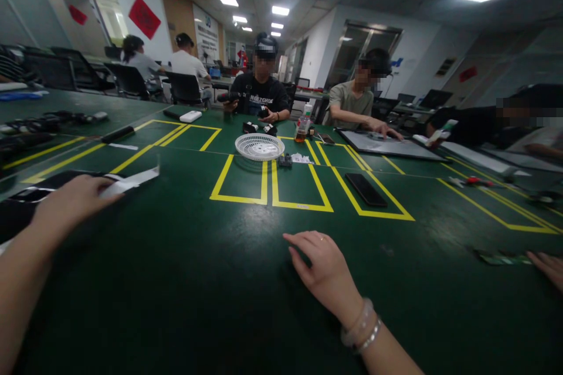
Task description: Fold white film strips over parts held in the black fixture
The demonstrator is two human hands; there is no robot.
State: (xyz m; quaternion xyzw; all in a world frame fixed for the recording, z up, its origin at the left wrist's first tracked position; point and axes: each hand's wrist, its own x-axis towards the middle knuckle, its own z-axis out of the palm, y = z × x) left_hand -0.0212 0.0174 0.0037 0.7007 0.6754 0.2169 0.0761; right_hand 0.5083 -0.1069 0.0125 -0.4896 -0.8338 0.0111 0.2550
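At the left, my left hand (74, 202) is closed on a white piece of paper (134, 180), thumb and fingers pinching its near end while the far end sticks out to the right. Under and beside that hand lies a flat black item (17, 202) with white marks; its kind is unclear. My right hand (321, 266) hovers over or rests on the green table (211, 281), fingers stretched forward and holding nothing. Two bracelets (365, 328) circle that wrist. Beyond it are yellow tape outlines (303, 207) and a black phone-like slab (366, 188).
A white plastic basket (259, 146) stands mid-table, beside a small dark object (285, 160) and a bottle (302, 129). Dark cables (48, 123) lie far left. Another person's hand (548, 266) is near a green packet (501, 256) at right. Co-workers sit opposite.
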